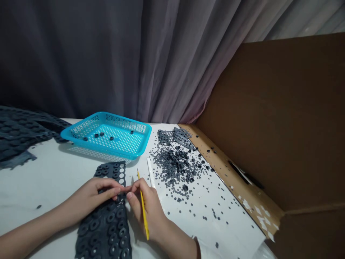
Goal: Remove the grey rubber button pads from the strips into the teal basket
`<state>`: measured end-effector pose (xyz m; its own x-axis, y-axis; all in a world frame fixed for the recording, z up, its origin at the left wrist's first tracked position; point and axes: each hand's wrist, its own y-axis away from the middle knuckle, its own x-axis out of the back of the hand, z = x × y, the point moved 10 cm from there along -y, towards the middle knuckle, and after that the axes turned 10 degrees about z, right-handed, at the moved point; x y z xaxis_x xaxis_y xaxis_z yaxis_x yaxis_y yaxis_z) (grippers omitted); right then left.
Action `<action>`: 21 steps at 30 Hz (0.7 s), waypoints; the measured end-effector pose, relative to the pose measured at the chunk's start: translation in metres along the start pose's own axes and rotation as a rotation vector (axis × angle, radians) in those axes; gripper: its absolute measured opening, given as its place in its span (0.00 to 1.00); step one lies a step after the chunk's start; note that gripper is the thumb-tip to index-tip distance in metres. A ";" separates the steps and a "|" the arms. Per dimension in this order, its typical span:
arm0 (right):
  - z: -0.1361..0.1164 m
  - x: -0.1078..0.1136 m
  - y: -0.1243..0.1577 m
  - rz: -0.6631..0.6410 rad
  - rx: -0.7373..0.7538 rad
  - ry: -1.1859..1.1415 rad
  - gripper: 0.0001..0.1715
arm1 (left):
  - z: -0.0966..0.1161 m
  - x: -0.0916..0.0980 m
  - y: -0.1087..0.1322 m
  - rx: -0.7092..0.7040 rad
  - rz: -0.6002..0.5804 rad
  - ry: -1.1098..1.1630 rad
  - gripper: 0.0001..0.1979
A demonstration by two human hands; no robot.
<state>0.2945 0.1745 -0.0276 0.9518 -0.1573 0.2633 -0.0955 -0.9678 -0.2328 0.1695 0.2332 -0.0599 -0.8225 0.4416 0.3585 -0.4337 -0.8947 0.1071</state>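
Note:
A dark rubber sheet [104,232] lies on the white table, covered in rows of ring-shaped washers, with a row of open holes near its upper right edge. My left hand [101,196] rests across the sheet, thumb and fingers pinched together at its right edge. What that pinch holds, if anything, is hidden. My right hand [148,205] meets the left fingertips there, its thumb and index finger close together. Tucked in the right hand is a thin yellow pencil-like tool [144,212], its pointed end up and away from the sheet.
Behind the sheet sits a blue perforated basket [134,156] with several dark rings inside. Small dark discs [175,165] lie scattered to the right, beside punched sheet scraps [178,136]. More dark sheeting [21,133] is heaped at left. A brown cardboard panel [283,118] stands at right.

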 end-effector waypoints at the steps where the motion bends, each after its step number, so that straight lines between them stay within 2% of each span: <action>1: 0.001 -0.001 0.000 -0.011 -0.003 0.017 0.07 | -0.002 0.001 0.000 0.010 0.022 0.026 0.16; 6: 0.001 -0.003 -0.001 -0.034 -0.035 -0.027 0.07 | -0.008 0.012 -0.005 0.087 0.111 0.231 0.26; 9: 0.001 -0.004 -0.001 -0.035 -0.028 -0.021 0.07 | -0.002 0.028 -0.009 0.146 0.179 0.376 0.27; 11: 0.001 -0.005 0.000 -0.033 -0.012 -0.002 0.06 | 0.007 0.042 -0.013 0.183 0.238 0.403 0.23; 15: 0.005 -0.005 0.001 -0.005 0.020 0.020 0.04 | 0.025 0.064 -0.029 0.262 0.353 0.460 0.08; 21: 0.011 -0.006 -0.003 0.023 0.083 0.058 0.03 | 0.051 0.094 -0.083 0.267 0.518 0.625 0.06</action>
<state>0.2924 0.1808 -0.0386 0.9311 -0.1928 0.3097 -0.0907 -0.9446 -0.3154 0.1469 0.3454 0.0121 -0.9791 -0.1413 -0.1464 0.0895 -0.9453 0.3138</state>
